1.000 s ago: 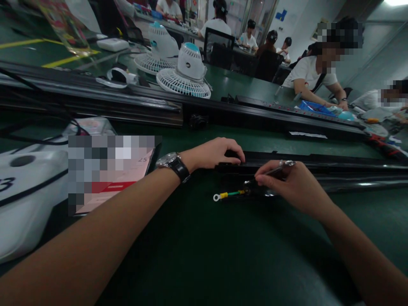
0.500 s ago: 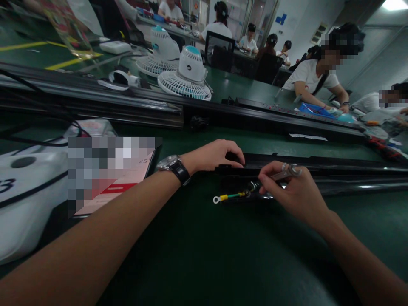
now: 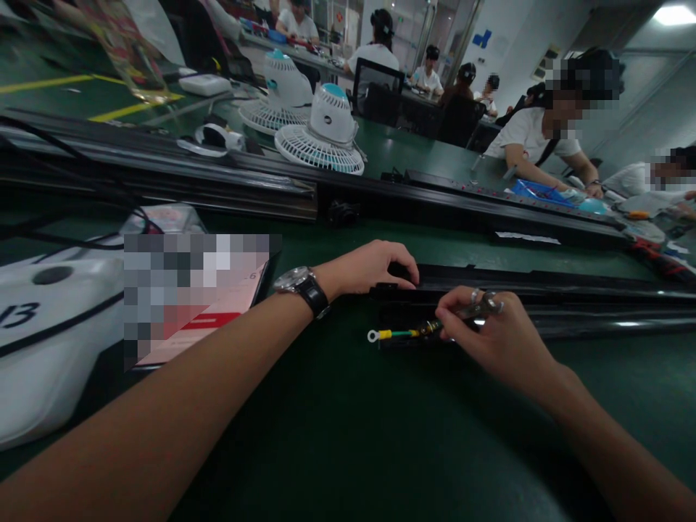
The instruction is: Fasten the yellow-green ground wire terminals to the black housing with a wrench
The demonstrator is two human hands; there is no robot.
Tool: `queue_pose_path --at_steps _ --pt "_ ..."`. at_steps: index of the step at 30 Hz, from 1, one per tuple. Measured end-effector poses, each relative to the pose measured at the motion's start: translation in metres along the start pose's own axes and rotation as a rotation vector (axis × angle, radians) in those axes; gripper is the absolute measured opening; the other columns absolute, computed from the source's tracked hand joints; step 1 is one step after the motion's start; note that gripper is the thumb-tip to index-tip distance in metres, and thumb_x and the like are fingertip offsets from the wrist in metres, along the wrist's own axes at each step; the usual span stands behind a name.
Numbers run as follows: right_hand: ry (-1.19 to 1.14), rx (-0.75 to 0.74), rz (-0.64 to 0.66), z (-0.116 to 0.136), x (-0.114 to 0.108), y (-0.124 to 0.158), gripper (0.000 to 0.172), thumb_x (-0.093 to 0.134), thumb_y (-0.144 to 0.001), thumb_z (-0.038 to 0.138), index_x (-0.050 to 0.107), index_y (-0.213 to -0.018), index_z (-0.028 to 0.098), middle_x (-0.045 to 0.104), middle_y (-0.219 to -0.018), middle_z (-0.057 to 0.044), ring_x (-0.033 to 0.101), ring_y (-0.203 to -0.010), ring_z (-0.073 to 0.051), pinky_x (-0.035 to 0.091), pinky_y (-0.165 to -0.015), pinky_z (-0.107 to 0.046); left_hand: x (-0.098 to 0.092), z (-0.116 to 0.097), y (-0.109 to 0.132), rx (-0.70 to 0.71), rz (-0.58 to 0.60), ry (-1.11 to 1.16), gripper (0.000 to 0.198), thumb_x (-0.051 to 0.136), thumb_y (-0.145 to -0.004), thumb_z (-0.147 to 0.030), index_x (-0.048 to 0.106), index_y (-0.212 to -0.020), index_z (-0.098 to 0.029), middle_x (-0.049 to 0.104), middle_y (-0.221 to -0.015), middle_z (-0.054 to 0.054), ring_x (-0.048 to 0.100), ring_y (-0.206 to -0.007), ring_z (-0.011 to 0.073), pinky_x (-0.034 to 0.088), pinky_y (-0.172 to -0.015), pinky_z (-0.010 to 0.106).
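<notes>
Wrench (image 3: 481, 307), newly angled, held by right fingers (image 3: 454, 298), left fingers (image 3: 404, 256) at black rail (image 3: 516, 281), grip unclear

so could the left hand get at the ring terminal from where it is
Probably yes: the ring terminal sticks out on the near side of the left hand, and the right hand with its metal tool is farther right. It might have to leave the black rail first.

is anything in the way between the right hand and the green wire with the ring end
Nothing visible is in the way: the right hand, holding a metal wrench, is just beside the inner end of the green wire. The left hand is off to one side, at the black rail.
</notes>
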State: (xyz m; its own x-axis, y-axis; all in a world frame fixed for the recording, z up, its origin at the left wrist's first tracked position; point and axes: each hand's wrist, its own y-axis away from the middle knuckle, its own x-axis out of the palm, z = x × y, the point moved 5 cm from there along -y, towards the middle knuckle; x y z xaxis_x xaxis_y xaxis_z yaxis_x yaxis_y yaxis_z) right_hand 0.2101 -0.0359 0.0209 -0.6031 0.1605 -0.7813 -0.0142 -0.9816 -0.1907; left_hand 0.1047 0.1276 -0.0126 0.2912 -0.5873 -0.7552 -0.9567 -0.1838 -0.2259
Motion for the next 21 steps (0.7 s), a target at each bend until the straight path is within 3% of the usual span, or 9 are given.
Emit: queue_pose_path --at_steps 6,12,21 --pt "0.024 0.001 0.041 -0.003 -0.004 -0.003 0.008 0.065 -0.094 0.023 0.072 -0.090 0.022 0.074 -0.071 0.003 0.070 -0.065 -0.015 0.050 -0.059 -0.026 -0.001 -0.001 0.001 -0.006 0.023 -0.018 0.013 0.068 -0.089 -0.026 0.074 -0.101 -0.023 0.066 -0.110 0.003 0.062 -0.101 0.0186 0.044 -0.090 0.029" --pt "0.011 0.075 0.110 -0.012 -0.009 -0.002 0.010 0.069 -0.092 0.031 0.075 -0.095 0.024 0.077 -0.079 0.001 0.070 -0.069 -0.017 0.049 -0.058 -0.029 -0.004 -0.004 0.000 -0.005 0.070 -0.025 0.029 0.063 -0.084 -0.012 0.072 -0.107 -0.026 0.066 -0.113 0.001 0.061 -0.104 0.0180 0.044 -0.091 0.028" --pt "-0.089 0.112 0.112 -0.014 -0.008 -0.002 0.011 0.069 -0.092 0.032 0.078 -0.093 0.025 0.074 -0.073 0.000 0.068 -0.066 -0.018 0.050 -0.058 -0.028 -0.003 0.001 0.000 -0.005 0.057 -0.035 0.025 0.060 -0.089 -0.017 0.073 -0.108 -0.027 0.066 -0.116 0.001 0.061 -0.106 0.0189 0.044 -0.092 0.029"
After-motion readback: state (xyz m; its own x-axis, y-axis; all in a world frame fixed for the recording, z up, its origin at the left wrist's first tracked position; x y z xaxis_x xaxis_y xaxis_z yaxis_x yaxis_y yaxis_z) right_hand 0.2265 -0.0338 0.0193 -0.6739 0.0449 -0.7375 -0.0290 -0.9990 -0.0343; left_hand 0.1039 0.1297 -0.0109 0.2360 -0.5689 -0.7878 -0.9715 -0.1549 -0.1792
